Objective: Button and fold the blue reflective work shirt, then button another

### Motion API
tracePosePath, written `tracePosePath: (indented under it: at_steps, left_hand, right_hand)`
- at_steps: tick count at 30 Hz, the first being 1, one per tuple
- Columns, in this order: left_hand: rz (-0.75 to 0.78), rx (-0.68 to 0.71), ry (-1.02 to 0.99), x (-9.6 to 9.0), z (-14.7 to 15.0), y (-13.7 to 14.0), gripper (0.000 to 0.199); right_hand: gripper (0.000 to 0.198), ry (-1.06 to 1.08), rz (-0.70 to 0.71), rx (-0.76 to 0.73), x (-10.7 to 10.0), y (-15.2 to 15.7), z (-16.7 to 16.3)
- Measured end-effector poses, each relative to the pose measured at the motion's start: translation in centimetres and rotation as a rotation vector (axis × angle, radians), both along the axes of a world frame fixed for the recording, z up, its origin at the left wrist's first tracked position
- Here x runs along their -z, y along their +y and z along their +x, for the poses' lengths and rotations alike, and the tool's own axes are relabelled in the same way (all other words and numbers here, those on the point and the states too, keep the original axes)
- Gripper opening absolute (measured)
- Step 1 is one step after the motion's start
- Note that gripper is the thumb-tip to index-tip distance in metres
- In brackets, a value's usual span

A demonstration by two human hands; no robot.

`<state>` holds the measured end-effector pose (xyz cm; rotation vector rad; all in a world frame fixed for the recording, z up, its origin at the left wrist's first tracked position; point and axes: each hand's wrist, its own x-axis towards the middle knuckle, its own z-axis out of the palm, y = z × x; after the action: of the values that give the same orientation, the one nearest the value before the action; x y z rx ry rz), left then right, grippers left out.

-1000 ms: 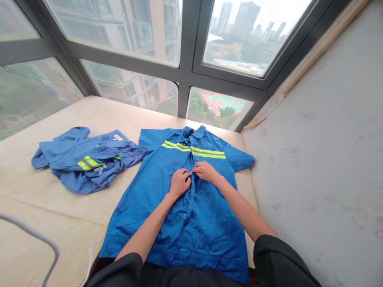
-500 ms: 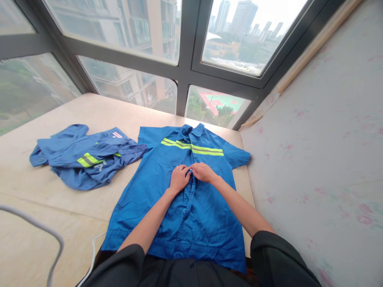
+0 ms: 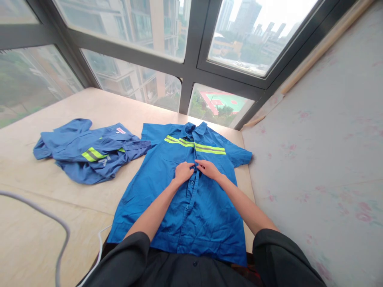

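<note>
A blue short-sleeved work shirt (image 3: pixel 155 199) lies front up, collar toward the window, with a yellow and grey reflective band across the chest. Both hands are at its front placket, just below that band. My left hand (image 3: pixel 184 172) has its fingers closed on the placket edge beside the opening. From the other side, my right hand (image 3: pixel 208 169) pinches the placket, its fingertips close to the left ones. Below the hands a dark button (image 3: pixel 192 183) shows on the partly open placket. Whatever lies right between the fingertips is too small to make out.
A second blue work shirt (image 3: pixel 86 153) lies crumpled on the pale wooden surface (image 3: pixel 74 203) to the left. A grey-white cable (image 3: pixel 56 221) curves at the lower left. Windows (image 3: pixel 131 79) stand behind, and a flower-patterned wall (image 3: pixel 314 159) borders the right side.
My fingertips have parted slightly at the placket, and my right hand's fingers now reach out further. The whole view has shifted a little; both shirts stay where they lay.
</note>
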<state>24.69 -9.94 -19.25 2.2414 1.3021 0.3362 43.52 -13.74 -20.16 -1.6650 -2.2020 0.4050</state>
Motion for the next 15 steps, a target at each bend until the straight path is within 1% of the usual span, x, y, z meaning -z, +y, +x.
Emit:
tracePosePath:
  at_steps: [4,9,12,15]
  left_hand:
    - [-0.042,-0.021,-0.039,-0.4,0.1,0.2,0.026]
    - [-0.036,-0.093,-0.074,-0.4,0.4,-0.2,0.02]
    - [-0.018,-0.121,-0.09,-0.2,0.7,-0.6,0.024]
    - [0.011,-0.112,-0.124,0.2,0.5,-1.1,0.035]
  right_hand:
    - [0.041,0.067,-0.002,0.045,0.4,0.2,0.3]
    - [0.048,0.087,-0.026,0.096,0.3,0.4,0.0]
    - [0.051,0.053,-0.05,0.1,0.0,0.5,-0.1]
    - [0.049,0.035,-0.054,0.083,-0.2,0.5,0.0]
